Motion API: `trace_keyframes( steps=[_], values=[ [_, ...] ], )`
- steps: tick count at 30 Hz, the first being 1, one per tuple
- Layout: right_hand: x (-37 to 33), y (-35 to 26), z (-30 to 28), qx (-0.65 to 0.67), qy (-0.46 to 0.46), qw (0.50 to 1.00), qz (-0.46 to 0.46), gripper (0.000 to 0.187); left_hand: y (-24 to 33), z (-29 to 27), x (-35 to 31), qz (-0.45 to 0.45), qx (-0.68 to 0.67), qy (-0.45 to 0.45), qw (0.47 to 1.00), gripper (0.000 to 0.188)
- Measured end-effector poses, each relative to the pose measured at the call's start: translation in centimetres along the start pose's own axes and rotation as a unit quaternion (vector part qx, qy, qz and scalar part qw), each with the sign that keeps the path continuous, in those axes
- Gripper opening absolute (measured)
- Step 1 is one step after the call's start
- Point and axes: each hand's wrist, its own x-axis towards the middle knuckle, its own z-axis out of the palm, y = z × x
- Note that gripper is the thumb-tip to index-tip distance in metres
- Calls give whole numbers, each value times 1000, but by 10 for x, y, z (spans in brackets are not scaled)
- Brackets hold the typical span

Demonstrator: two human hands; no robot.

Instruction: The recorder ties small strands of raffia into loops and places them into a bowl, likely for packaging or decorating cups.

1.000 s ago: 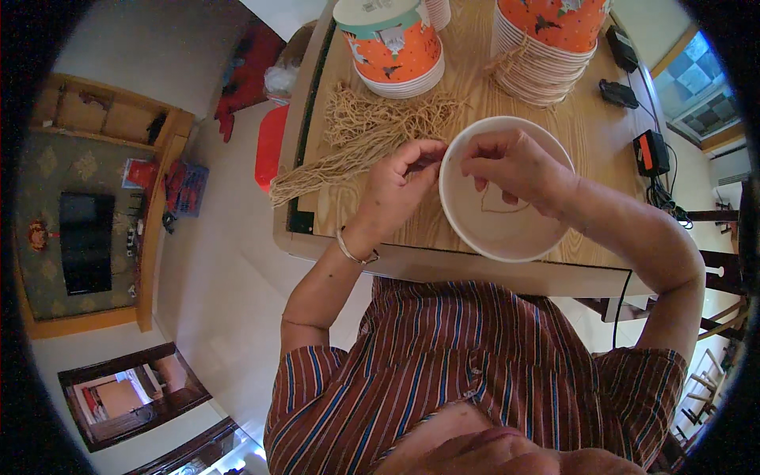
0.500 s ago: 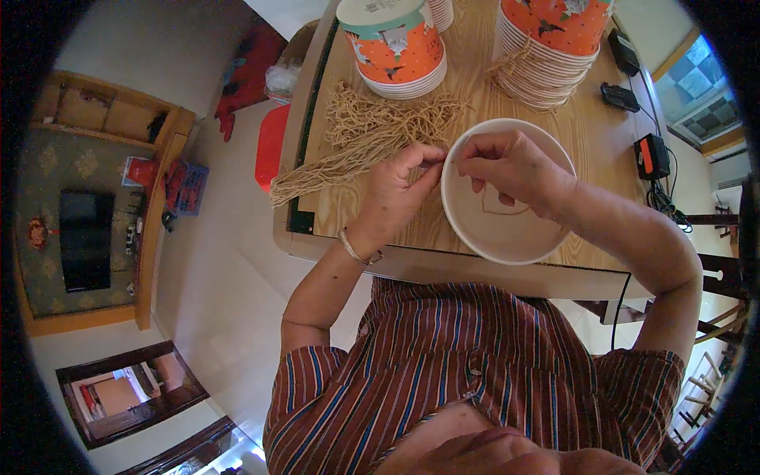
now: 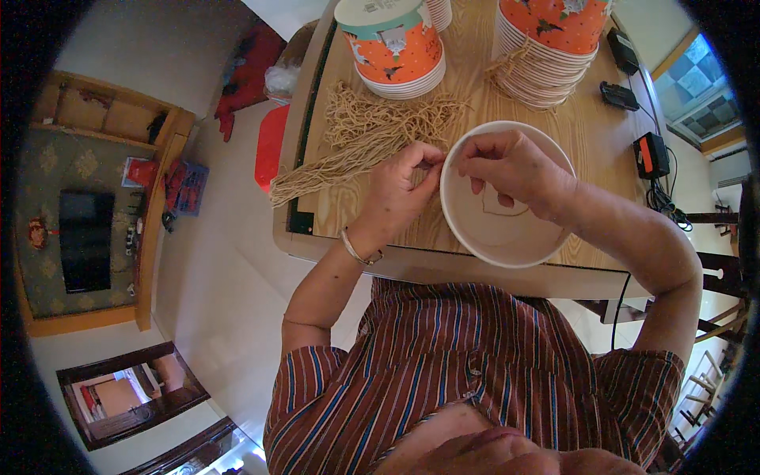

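A round paper bucket (image 3: 507, 245) with a white inside stands near the table's front edge, its mouth facing up toward me. My right hand (image 3: 514, 170) reaches over its rim, fingers closed in a pinch near the left inner wall. From under those fingers a thin tan paper cord (image 3: 507, 212) hangs in a loose loop inside the bucket. Outside, against the left of the rim, my left hand (image 3: 404, 186) is closed, thumb and fingertips pressed together; what they pinch is hidden. Just beyond the left hand lies a bundle of tan cords (image 3: 340, 168), with a tangled heap at its far end.
An upturned orange-and-green bucket stack (image 3: 396, 55) stands at the far left of the table. Farther right is a taller orange stack (image 3: 550, 55) with cords hanging on it. Black adapters (image 3: 620, 96) and an orange-black box (image 3: 651, 156) with cables line the right edge.
The bucket has shifted very slightly toward me. Both hands keep almost the same place and the same closed grip.
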Motion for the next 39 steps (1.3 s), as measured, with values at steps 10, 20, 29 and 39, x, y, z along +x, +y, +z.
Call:
trace_keyframes(
  steps=[10,20,29,39],
  values=[
    [-12,-8,-1,13,16,1000,24,10,3,-1,0,-104,-158,7,982,13],
    [-42,-16,6,57,2,997,-58,11,35,-21,17,145,22,38,988,14],
    [-47,-21,8,26,-14,994,-110,11,40,-19,14,192,76,-59,977,13],
    [-31,4,9,-84,57,964,-246,8,36,-18,15,142,8,-81,987,4]
  ],
)
